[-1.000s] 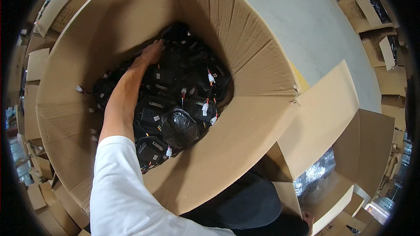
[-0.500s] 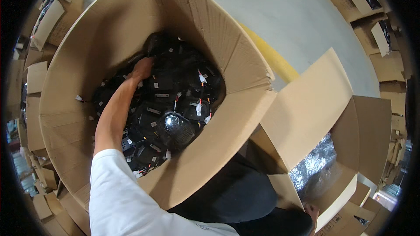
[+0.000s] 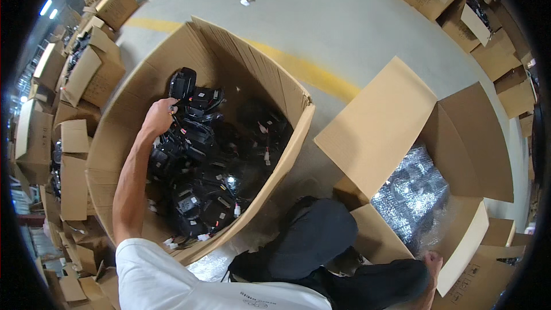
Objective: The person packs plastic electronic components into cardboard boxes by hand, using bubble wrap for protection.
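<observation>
In the large cardboard box [image 3: 123, 120], my left hand [image 3: 159, 117] is closed around thin cables, with a cluster of black plastic units [image 3: 201, 100] hanging or leaning beside it. More black units with wires and white plugs [image 3: 237, 209] fill the bottom of the box. My right hand [image 3: 434, 265] is curled at the near edge of a smaller open carton [image 3: 381, 235], beside its flap. What its fingers hold, if anything, is hidden. Inside that carton lies silvery bubble wrap [image 3: 416, 186].
Grey floor with a yellow stripe [image 3: 298, 69] runs behind the boxes. Open cartons of black parts are stacked at the left [image 3: 86, 72] and far right [image 3: 473, 20]. My dark-trousered knee [image 3: 310, 229] is between the two boxes. A small white scrap [image 3: 247, 1] lies on the floor.
My left hand has pulled a cluster of black units up toward the box's far left wall. The view has shifted, showing more floor. My right hand stays by the smaller carton.
</observation>
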Tool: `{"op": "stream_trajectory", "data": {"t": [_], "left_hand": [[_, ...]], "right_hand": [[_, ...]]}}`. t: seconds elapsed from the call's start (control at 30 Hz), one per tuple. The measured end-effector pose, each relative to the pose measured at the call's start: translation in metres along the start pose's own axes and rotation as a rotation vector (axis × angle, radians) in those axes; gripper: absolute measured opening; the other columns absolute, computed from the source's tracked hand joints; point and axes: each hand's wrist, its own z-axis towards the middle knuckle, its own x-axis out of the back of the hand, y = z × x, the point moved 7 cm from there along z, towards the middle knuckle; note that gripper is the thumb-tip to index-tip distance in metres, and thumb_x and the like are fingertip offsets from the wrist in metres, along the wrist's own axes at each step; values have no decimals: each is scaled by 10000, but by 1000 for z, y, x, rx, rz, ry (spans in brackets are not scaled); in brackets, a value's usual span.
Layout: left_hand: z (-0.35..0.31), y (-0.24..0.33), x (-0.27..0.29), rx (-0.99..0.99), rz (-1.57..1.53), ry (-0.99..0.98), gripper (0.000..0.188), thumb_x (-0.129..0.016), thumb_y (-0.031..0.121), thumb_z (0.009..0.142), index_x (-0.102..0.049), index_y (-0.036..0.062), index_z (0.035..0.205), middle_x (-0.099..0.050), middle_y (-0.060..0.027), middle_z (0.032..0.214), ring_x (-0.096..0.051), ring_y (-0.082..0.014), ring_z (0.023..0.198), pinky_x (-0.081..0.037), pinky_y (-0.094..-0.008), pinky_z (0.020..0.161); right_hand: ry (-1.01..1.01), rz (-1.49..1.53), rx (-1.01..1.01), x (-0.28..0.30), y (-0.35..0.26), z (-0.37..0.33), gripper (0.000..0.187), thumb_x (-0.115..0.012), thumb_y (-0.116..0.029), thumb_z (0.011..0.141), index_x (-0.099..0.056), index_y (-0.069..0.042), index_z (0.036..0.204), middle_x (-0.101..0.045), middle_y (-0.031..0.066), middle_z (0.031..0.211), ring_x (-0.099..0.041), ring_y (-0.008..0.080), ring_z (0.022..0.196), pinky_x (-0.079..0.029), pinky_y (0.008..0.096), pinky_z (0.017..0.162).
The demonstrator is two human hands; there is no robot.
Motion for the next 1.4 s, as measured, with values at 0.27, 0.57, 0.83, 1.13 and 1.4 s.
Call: {"op": "stream_trajectory", "data": {"t": [0.27, 0.57, 0.83, 1.13, 1.4], "left_hand": [[-72, 118, 174, -15, -601, 48, 172, -558, 107, 939, -669, 1, 1016, -573, 4, 708, -463, -79, 470, -383, -243, 428], [-103, 393, 190, -357, -766, -170, 218, -585, 122, 936, -675, -12, 1083, -601, -6, 689, -503, -53, 490, -409, -217, 423], [-100, 593, 21, -530, -911, -655, 224, -623, 98, 908, -674, -26, 1087, -618, -23, 704, -516, -83, 498, -413, -253, 423], [-140, 620, -105, -638, -542, -808, 220, -603, 99, 893, -658, -60, 1034, -613, -101, 622, -598, -154, 484, -470, -329, 466], [-161, 599, -50, -566, -764, -792, 310, -532, 57, 931, -584, -45, 1219, -586, -70, 644, -550, -123, 495, -462, -312, 488]], "right_hand": [[-175, 207, 129, 3, -73, 3, 283, -598, -199, 875, -636, 71, 799, -599, 125, 654, -558, 147, 621, -458, 349, 596], [405, 233, 1361, 131, -414, -152, 649, -746, -86, 749, -510, -70, 1354, -494, 158, 1408, -501, 334, 1272, -443, 432, 1049], [622, -152, 1472, 148, -350, -133, 491, -696, -50, 714, -601, -82, 1195, -527, 127, 1322, -518, 285, 1238, -486, 415, 1001], [494, 1403, 518, 238, -216, -35, 430, -563, -427, 987, -608, -2, 1043, -673, 60, 825, -614, 85, 649, -469, 217, 463], [-27, 1147, -30, 57, -134, 166, 549, -657, -491, 910, -680, 43, 1034, -695, 93, 948, -647, 168, 835, -529, 337, 740]]}}
